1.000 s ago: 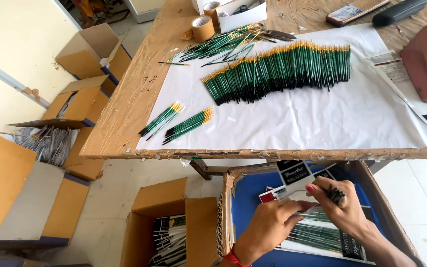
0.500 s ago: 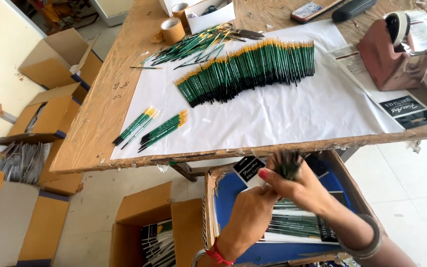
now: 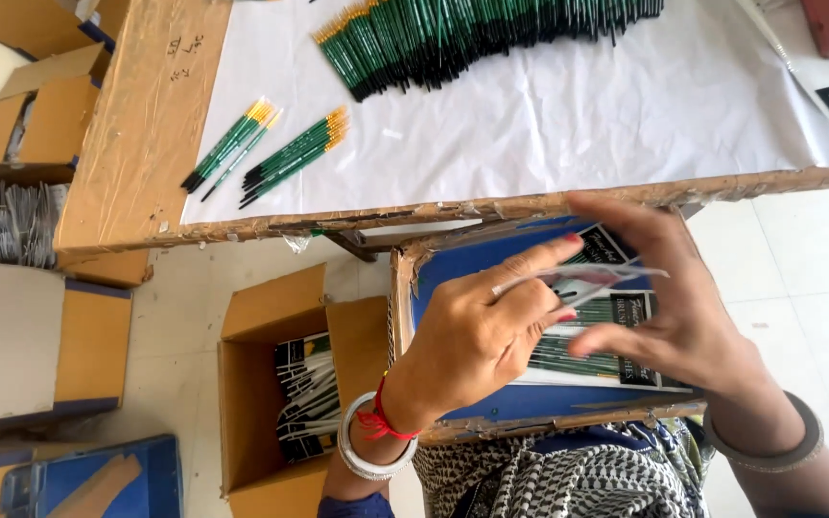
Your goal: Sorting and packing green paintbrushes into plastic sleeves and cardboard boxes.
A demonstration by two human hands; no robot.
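— Low in the frame, right of centre, what are the hands doing?

— Both are over the blue-lined tray on the lap. The left hand and right hand pinch a thin clear sleeve between them, fingers closed on its edges, thumbs underneath.

— Was that so a moment back?

— No. Half a second ago the right hand held a dark bunch of brushes upright over the tray; now no bunch shows there, only the flat sleeve, stretched between the fingers.

— So the work has shifted?

— I judge it has gone from gathering to handling the packet. Packed brush sets lie just beneath.

— And elsewhere?

— Upper middle, a long row of green brushes on the white sheet; two small bundles at upper left; a cardboard box of packs at lower left.
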